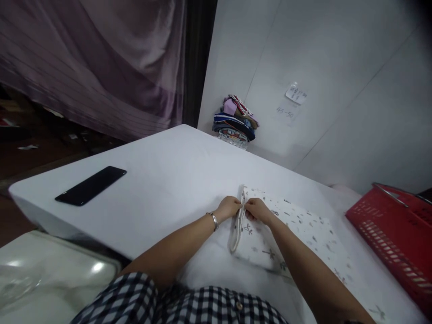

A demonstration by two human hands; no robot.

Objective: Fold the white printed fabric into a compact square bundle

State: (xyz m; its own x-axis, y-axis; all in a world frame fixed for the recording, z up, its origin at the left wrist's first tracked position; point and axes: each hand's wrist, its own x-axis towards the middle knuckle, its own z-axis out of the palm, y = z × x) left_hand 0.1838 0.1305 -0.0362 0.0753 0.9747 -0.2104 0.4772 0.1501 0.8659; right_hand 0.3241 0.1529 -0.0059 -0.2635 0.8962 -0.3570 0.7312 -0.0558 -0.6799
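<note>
A white cloth with small dark and coloured prints (303,225) lies folded in layers on the white table (162,166). At its left edge my left hand (228,208), with a silver bracelet on the wrist, pinches the fabric from the left. My right hand (257,210) grips the same edge from the right, its fingers curled. Both sets of fingertips nearly meet. Below the hands the folded edge stands slightly raised from the table.
A black phone (91,185) lies on the table's left part. Folded clothes (234,121) are stacked by the wall. A red plastic basket (394,243) stands at the right. A glossy pale surface (57,279) is at lower left, and a purple curtain (101,58) hangs behind.
</note>
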